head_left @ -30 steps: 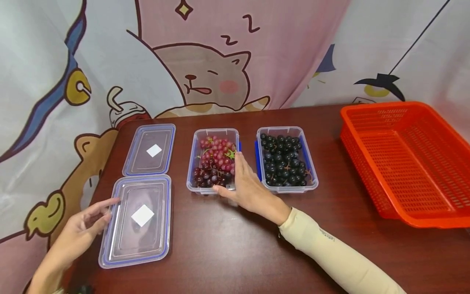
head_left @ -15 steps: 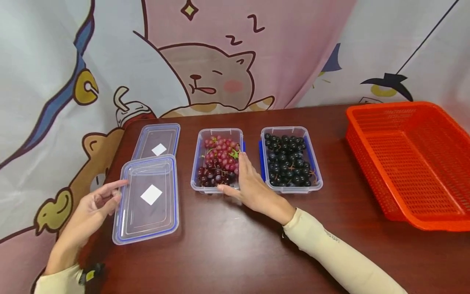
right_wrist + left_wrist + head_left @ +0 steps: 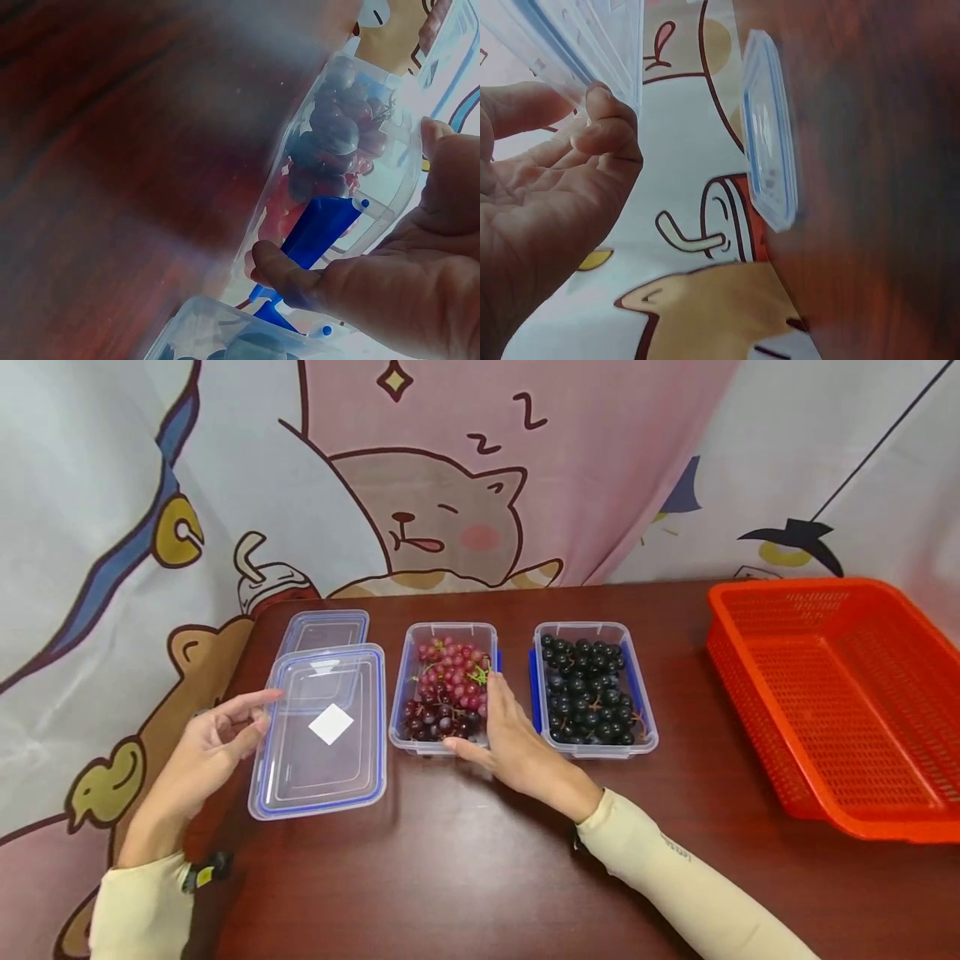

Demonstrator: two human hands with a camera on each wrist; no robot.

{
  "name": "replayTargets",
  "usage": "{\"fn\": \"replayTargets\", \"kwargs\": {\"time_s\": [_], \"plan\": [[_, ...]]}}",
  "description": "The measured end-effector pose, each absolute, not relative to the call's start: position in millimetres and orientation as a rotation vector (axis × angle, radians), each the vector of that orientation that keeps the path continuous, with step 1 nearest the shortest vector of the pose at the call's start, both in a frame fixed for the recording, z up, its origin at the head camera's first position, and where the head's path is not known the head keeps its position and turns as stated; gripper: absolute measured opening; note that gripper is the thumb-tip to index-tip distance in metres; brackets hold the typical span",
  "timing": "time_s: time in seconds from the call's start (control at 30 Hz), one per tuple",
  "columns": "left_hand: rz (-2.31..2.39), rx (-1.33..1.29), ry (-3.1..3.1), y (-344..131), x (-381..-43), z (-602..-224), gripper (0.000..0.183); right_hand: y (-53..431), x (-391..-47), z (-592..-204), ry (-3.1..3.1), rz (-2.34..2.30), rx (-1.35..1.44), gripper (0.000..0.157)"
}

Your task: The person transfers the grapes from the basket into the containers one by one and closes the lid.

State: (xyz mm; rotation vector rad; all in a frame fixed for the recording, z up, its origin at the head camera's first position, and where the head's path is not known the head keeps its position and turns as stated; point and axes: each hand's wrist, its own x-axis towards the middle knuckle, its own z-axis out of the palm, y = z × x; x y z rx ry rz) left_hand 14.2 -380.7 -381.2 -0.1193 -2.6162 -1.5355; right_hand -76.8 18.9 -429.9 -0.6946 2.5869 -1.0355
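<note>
My left hand [image 3: 213,747] pinches the left edge of a clear lid [image 3: 322,777] with a blue seal and a white diamond label. The left wrist view shows this lid raised off the table. It partly overlaps a second lid [image 3: 327,628] lying flat behind it. My right hand [image 3: 528,752] rests against the right side and near corner of a clear container [image 3: 401,689] of red grapes [image 3: 450,681], thumb at the near rim. In the right wrist view its fingers lie by the blue side clip [image 3: 319,229]. Just right stands another container [image 3: 645,710] of black grapes [image 3: 588,693].
A large orange-red plastic basket [image 3: 817,727] stands at the right side of the dark wooden table [image 3: 465,868]. Behind and to the left hangs a cartoon-printed curtain [image 3: 600,485].
The left hand has lifted the near lid off the table and carried it forward and right, partly over the far lid. The right hand has stayed at the red grape container.
</note>
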Motion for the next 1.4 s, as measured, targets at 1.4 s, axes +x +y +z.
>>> {"fn": "replayTargets", "kwargs": {"time_s": [1.4], "plan": [[-1.756, -0.200, -2.643, -314, -61, -371, 0.039, 20, -80, -419, 2.810, -1.303, -0.847, 0.064]]}}
